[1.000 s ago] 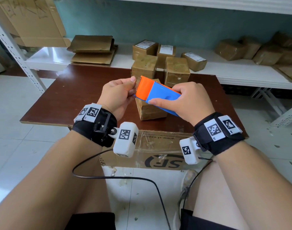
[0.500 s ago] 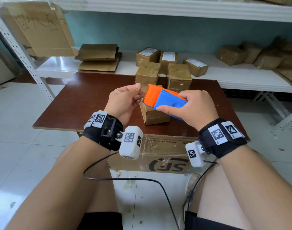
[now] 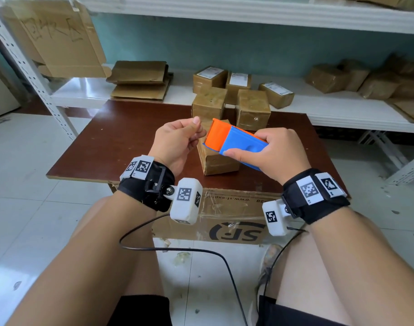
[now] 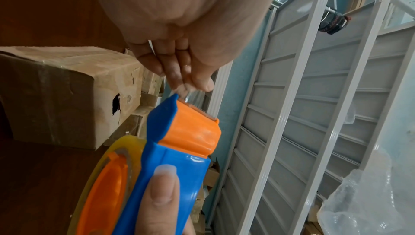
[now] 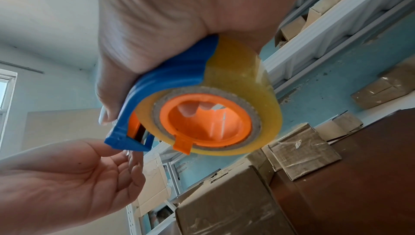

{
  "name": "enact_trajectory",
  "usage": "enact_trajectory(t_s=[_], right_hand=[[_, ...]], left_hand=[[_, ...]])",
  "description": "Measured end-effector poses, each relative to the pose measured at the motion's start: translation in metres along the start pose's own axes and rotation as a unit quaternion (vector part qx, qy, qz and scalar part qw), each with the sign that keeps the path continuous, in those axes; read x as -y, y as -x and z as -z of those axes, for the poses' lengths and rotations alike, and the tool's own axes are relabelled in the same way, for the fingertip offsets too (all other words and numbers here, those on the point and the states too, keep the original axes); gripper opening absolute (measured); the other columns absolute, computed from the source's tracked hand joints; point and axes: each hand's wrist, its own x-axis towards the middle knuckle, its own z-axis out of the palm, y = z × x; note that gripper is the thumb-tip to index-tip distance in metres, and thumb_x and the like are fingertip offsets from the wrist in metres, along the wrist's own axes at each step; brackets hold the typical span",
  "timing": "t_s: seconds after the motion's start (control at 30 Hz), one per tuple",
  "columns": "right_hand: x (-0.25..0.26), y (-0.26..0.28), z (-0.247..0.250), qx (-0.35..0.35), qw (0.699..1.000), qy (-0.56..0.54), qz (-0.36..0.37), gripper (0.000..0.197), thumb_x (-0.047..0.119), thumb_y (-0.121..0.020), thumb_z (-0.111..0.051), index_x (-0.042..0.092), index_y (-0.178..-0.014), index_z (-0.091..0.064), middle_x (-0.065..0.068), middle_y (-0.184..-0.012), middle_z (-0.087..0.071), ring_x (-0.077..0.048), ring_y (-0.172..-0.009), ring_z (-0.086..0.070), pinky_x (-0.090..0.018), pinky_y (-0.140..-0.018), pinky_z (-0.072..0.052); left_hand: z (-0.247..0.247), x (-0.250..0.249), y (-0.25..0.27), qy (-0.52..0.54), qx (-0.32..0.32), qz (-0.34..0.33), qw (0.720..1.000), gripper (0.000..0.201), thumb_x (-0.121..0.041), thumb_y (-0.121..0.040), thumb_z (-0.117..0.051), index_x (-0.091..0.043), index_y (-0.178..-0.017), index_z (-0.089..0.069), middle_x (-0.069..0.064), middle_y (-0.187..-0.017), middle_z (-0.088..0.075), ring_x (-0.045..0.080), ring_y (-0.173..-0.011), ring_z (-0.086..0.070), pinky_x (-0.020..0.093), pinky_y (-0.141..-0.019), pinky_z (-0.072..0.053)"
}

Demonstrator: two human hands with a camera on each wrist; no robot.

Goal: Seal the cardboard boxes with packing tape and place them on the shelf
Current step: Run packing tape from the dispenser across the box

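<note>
My right hand [image 3: 276, 156] grips a blue and orange tape dispenser [image 3: 234, 140] above the brown table [image 3: 121, 142]; the right wrist view shows its yellowish tape roll [image 5: 242, 82]. My left hand [image 3: 177, 142] is just left of the orange cutter end, thumb and fingers pinched together. In the left wrist view the fingertips [image 4: 186, 72] pinch a short end of clear tape [image 4: 193, 97] at the toothed cutter. A small cardboard box [image 3: 219, 161] lies on the table right below the dispenser, partly hidden by it.
Two more small boxes [image 3: 209, 103] [image 3: 253, 109] stand at the table's far edge. Behind, a white shelf [image 3: 342, 109] carries labelled boxes [image 3: 234, 78], flat cardboard [image 3: 140, 78] and wrapped parcels [image 3: 328, 77]. A large printed carton [image 3: 234, 220] sits under the table by my knees.
My left hand has drawn a little away from the orange cutter end, up and to the left, with fingers still pinched. The right hand keeps its grip on the dispenser.
</note>
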Motion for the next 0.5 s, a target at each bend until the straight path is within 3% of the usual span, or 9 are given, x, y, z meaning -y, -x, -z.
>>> enact_trajectory(t_s=[0.1, 0.23, 0.33, 0.5], right_hand=[[-0.0013, 0.0010, 0.0019, 0.000, 1.000, -0.004, 0.002, 0.089, 0.092, -0.069, -0.067, 0.010, -0.055, -0.035, -0.008, -0.052, -0.029, -0.021, -0.050, -0.027, -0.037, -0.052, -0.022], [-0.0037, -0.0004, 0.0014, 0.004, 1.000, -0.010, 0.006, 0.091, 0.092, -0.069, -0.067, 0.006, -0.056, -0.039, -0.013, -0.052, -0.034, -0.021, -0.050, -0.028, -0.037, -0.052, -0.023], [-0.0028, 0.0001, 0.0025, 0.007, 1.000, -0.012, 0.009, 0.089, 0.093, -0.068, -0.065, 0.010, -0.054, -0.039, -0.006, -0.050, -0.031, -0.019, -0.049, -0.029, -0.035, -0.052, -0.024], [-0.0035, -0.0026, 0.0003, 0.012, 1.000, -0.001, -0.001, 0.088, 0.095, -0.067, -0.065, 0.013, -0.055, -0.035, -0.002, -0.051, -0.029, -0.019, -0.050, -0.028, -0.035, -0.052, -0.024]], left_hand=[[-0.0017, 0.0010, 0.0000, 0.001, -0.008, -0.001, 1.000, 0.018, -0.015, -0.104, -0.068, -0.009, -0.088, -0.073, 0.006, -0.079, -0.070, 0.009, -0.067, -0.067, 0.029, -0.078, -0.050], [-0.0019, 0.0013, 0.0031, -0.011, -0.021, -0.010, 1.000, 0.019, -0.015, -0.103, -0.069, -0.009, -0.086, -0.073, 0.006, -0.078, -0.070, 0.008, -0.066, -0.068, 0.028, -0.077, -0.051], [-0.0011, 0.0014, 0.0041, -0.011, -0.023, -0.017, 1.000, 0.017, -0.015, -0.103, -0.069, -0.009, -0.088, -0.074, 0.005, -0.079, -0.071, 0.008, -0.068, -0.069, 0.029, -0.079, -0.051], [0.0003, 0.0032, 0.0039, -0.016, -0.029, -0.025, 0.999, 0.012, -0.016, -0.103, -0.070, -0.007, -0.095, -0.074, 0.002, -0.078, -0.072, 0.007, -0.069, -0.070, 0.023, -0.075, -0.052]])
